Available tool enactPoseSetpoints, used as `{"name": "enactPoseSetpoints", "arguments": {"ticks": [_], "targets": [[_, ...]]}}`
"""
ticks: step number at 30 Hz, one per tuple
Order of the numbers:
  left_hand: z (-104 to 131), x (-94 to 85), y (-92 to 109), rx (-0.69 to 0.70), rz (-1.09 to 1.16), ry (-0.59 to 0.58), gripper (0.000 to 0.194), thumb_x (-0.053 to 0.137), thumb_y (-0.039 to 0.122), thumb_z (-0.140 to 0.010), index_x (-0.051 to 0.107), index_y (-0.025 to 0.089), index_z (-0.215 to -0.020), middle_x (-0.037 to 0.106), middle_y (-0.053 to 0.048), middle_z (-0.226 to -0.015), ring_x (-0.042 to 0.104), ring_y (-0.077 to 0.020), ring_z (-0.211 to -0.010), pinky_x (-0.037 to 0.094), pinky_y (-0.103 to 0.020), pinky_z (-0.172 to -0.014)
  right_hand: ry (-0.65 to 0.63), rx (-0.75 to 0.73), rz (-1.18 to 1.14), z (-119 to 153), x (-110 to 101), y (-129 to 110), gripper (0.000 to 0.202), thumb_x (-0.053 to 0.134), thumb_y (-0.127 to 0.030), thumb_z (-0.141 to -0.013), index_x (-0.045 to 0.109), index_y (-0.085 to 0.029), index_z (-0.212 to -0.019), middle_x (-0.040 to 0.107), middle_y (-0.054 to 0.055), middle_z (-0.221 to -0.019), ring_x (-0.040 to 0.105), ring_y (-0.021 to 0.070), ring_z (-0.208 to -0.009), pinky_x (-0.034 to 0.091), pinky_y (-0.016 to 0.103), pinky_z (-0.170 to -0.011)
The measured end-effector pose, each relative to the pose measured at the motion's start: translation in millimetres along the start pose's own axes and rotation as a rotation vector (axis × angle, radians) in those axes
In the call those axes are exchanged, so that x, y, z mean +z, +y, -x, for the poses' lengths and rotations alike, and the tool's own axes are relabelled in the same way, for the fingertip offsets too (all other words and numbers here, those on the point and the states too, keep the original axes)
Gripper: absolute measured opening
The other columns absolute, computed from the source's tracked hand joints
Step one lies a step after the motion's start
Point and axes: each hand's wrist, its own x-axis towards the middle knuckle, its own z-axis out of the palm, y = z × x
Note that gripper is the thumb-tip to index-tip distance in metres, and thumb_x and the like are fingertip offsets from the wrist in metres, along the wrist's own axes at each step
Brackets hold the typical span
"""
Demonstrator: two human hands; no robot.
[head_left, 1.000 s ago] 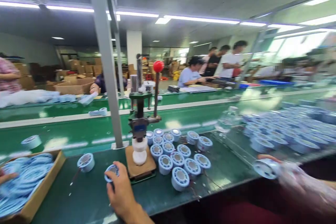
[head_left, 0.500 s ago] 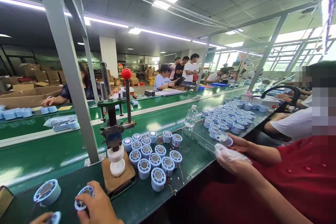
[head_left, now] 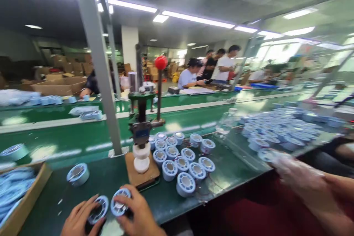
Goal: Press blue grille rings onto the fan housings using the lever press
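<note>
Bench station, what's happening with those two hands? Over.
Left hand gripping a blue ring. Right hand gripping a round blue part beside it. Red-knobbed press stands just beyond, not between them.

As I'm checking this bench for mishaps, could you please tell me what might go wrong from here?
The left hand holds a round piece close to the part in the right hand, so they might knock together. Right of the press, the frontmost part of the cluster stands near the edge of the bench and could be nudged off. The bottle beyond might tip if bumped.
</note>
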Motion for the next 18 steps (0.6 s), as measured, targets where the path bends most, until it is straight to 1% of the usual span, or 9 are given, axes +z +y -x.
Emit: {"name": "enactPoseSetpoints", "arguments": {"ticks": [2,4,7,11,14,16,18], "targets": [[-1.3,-13.8,20.9,-0.097,-0.032,-0.087,0.033,0.071,0.036,-0.073,0.071,0.032,-0.105,0.076,-0.002,-0.105,0.069,-0.0284,-0.094,0.059,-0.044,-0.083,0.014,-0.011,-0.039,3.2,-6.8,-7.1,0.048,0.062,-0.013,-0.076,0.065,-0.022,-0.123,0.056,0.009,-0.132,0.057,0.0179,-0.121,0.044,0.029,-0.108],[-6.2,-23.8,39.6,-0.183,-0.049,-0.200,0.040,0.072,0.030,-0.075,0.068,0.025,-0.115,0.073,-0.006,-0.112,0.065,-0.0276,-0.103,0.055,-0.044,-0.092,0.039,-0.016,-0.041,3.5,-11.2,-7.5,0.045,0.058,-0.016,-0.081,0.062,-0.019,-0.125,0.058,0.011,-0.131,0.056,0.0190,-0.124,0.044,0.032,-0.110],[-13.9,-32.4,54.3,-0.261,-0.041,-0.329,0.054,0.073,0.024,-0.077,0.060,0.023,-0.129,0.069,-0.009,-0.120,0.059,-0.0267,-0.110,0.049,-0.045,-0.098,0.069,-0.028,0.000,2.4,-10.6,-1.2,0.043,0.058,-0.023,-0.084,0.060,-0.018,-0.127,0.060,0.012,-0.129,0.058,0.0211,-0.123,0.047,0.036,-0.108],[-15.4,-42.0,59.0,-0.275,0.007,-0.432,0.072,0.073,0.022,-0.076,0.047,0.027,-0.143,0.061,-0.009,-0.135,0.052,-0.0275,-0.120,0.043,-0.048,-0.103,0.084,-0.049,0.081,5.7,-7.2,2.3,0.042,0.057,-0.028,-0.087,0.059,-0.019,-0.127,0.061,0.011,-0.128,0.059,0.0216,-0.121,0.051,0.036,-0.105],[-13.8,-44.1,57.5,-0.245,0.029,-0.476,0.074,0.068,0.018,-0.077,0.043,0.029,-0.146,0.057,-0.007,-0.139,0.048,-0.0277,-0.124,0.040,-0.049,-0.106,0.110,-0.072,0.111,7.3,-6.3,1.6,0.041,0.056,-0.027,-0.088,0.058,-0.019,-0.128,0.061,0.010,-0.128,0.060,0.0210,-0.121,0.052,0.035,-0.104],[-13.3,-41.8,56.8,-0.237,0.028,-0.471,0.074,0.062,0.015,-0.080,0.039,0.030,-0.148,0.057,-0.007,-0.138,0.047,-0.0268,-0.124,0.040,-0.048,-0.107,0.120,-0.092,0.121,7.0,-6.5,0.9,0.041,0.056,-0.025,-0.088,0.057,-0.020,-0.128,0.061,0.009,-0.128,0.060,0.0198,-0.120,0.052,0.033,-0.103],[-13.2,-38.4,57.1,-0.271,0.000,-0.432,0.079,0.063,0.019,-0.080,0.032,0.027,-0.152,0.055,-0.009,-0.139,0.047,-0.0278,-0.126,0.039,-0.049,-0.107,0.123,-0.108,0.125,6.4,-6.9,0.2,0.041,0.056,-0.024,-0.088,0.056,-0.020,-0.129,0.061,0.009,-0.128,0.060,0.0190,-0.120,0.052,0.032,-0.103]]}}
